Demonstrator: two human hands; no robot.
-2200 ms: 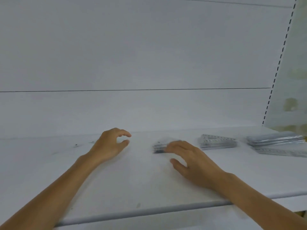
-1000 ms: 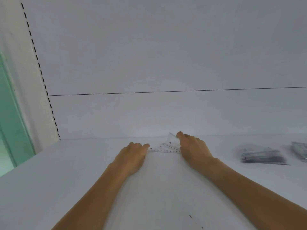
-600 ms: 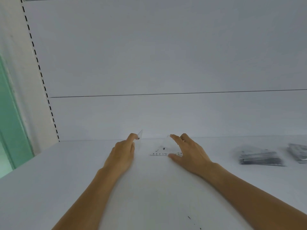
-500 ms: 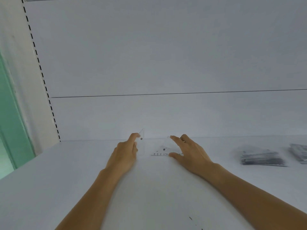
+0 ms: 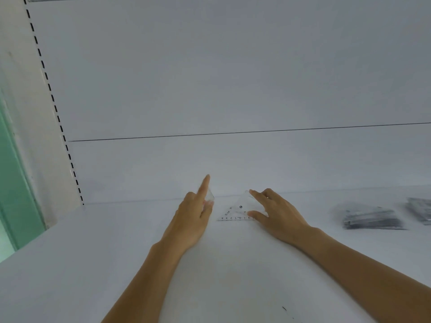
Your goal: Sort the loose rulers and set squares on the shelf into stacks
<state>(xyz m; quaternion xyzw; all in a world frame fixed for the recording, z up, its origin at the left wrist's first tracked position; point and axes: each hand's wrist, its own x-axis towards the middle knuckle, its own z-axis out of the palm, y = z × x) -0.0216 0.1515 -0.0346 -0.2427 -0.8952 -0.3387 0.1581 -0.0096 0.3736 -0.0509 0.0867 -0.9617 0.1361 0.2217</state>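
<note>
A clear plastic set square (image 5: 238, 210) with printed numbers lies flat on the white shelf (image 5: 93, 264) near its back edge. My right hand (image 5: 277, 215) pinches its right part, forefinger at the top corner and thumb at the lower edge. My left hand (image 5: 193, 217) holds a second clear set square (image 5: 208, 197) lifted off the shelf and tilted, just left of the flat one. That hand's forefinger points straight up along the piece, which is hard to make out.
Two stacks of rulers and set squares in clear wrapping (image 5: 370, 217) (image 5: 419, 210) lie at the right, blurred. The white back panel stands right behind the hands. A slotted upright (image 5: 53, 101) and a green frame (image 5: 14, 183) bound the shelf's left end.
The view swung left from the stacks to this end of the shelf. Both hands took hold of overlapping set squares; my left hand has lifted one away to the left and raised its forefinger.
</note>
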